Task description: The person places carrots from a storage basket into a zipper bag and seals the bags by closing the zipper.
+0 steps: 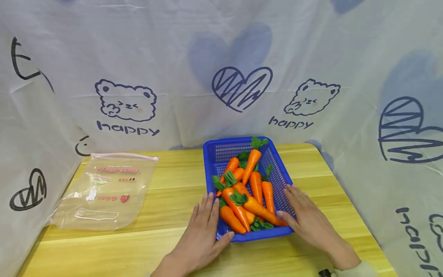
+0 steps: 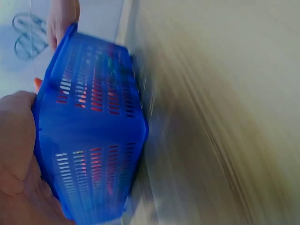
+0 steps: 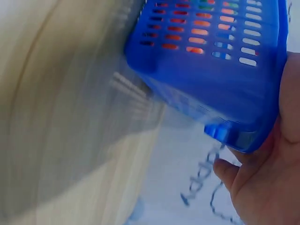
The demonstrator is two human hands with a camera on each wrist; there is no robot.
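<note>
A blue plastic basket (image 1: 282,167) with slotted walls stands on the table, filled with several orange carrots (image 1: 256,182) with green leafy tops. My left hand (image 1: 202,232) rests against its near left corner. The fingers lie straight along the left rim, and the thumb reaches the front rim. At the near right corner is my right hand (image 1: 313,219), fingers extended along the right side, thumb tip over the rim beside a carrot tip. In the right wrist view one finger (image 3: 227,172) shows below the rim. The rim (image 2: 40,110) hides part of my left hand in the left wrist view.
A clear zip bag (image 1: 135,204) with pink print lies flat at the left of the wood-grain table (image 1: 173,184). Behind and beside the table hangs a pale cloth (image 1: 180,46) printed with hearts and bears. The table's right edge runs past my right hand.
</note>
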